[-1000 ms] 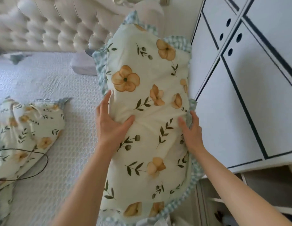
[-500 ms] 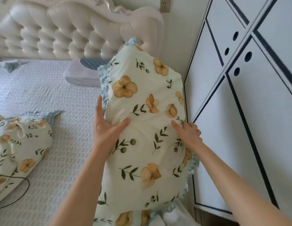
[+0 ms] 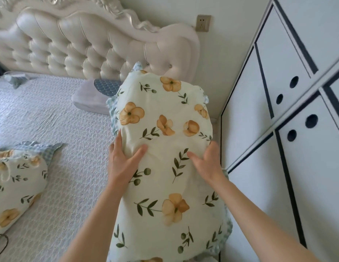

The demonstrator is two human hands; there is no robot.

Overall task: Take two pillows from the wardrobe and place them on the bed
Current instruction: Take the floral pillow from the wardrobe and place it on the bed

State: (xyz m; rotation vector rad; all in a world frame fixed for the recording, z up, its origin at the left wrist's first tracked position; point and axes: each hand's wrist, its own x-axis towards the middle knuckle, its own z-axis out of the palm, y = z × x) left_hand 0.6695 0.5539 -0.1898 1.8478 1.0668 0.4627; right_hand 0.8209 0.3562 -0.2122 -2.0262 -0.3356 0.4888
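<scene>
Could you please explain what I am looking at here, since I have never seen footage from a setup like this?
There is no machine here: a person wears a wide-angle camera on the head, looking forward and down, so you see their own two bare arms. The left hand and the right hand press on a floral pillow, holding it up lengthwise at the bed's right edge, beside a white wardrobe with dark trim. A second floral pillow already lies on the bed, at the left. Further back, a pale pillow sits against the tufted headboard. A wall socket shows above.
</scene>
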